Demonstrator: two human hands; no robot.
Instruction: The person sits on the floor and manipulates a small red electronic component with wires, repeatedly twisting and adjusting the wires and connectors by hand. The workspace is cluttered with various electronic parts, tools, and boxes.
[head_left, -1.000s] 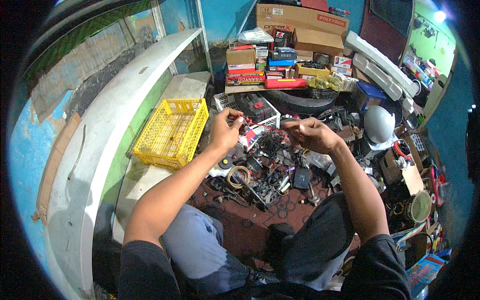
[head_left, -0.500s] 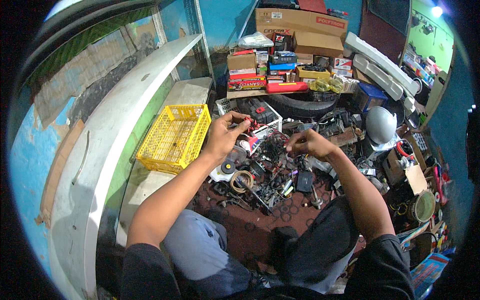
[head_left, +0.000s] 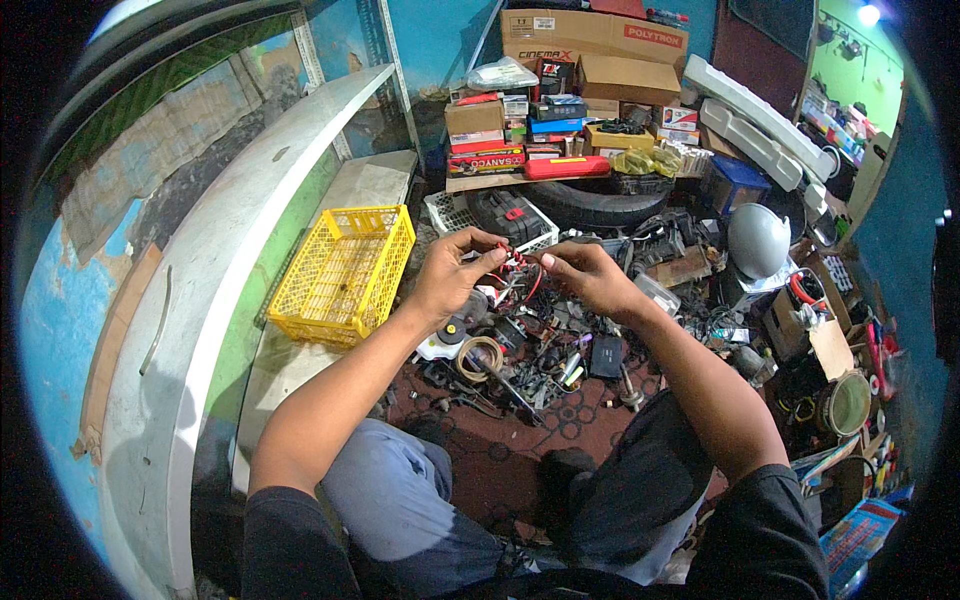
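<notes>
Both hands are raised over a heap of loose parts, close together. My left hand [head_left: 452, 272] pinches a small bundle of red and black wires [head_left: 516, 259] between thumb and fingers. From the other side, my right hand [head_left: 594, 277] has its thumb and fingertips closed at the bundle's right end. A red loop of wire hangs down between the hands. Below lie a white container with a black cap [head_left: 452, 330], a tan ring-shaped roll [head_left: 480, 358] and a flat black box [head_left: 606, 355]. Fine details at the fingertips are too small to make out.
A yellow plastic crate [head_left: 343, 325] stands at the left beside a long white shelf board [head_left: 245, 215]. Behind the heap are a tyre [head_left: 600, 207] and stacked boxes [head_left: 555, 85]. A silver helmet-like dome [head_left: 759, 242] sits to the right, near a round tub [head_left: 848, 405].
My right hand has moved left and up to the wires, closing the gap between the hands. The left hand stays on the wire bundle. The view has shifted slightly.
</notes>
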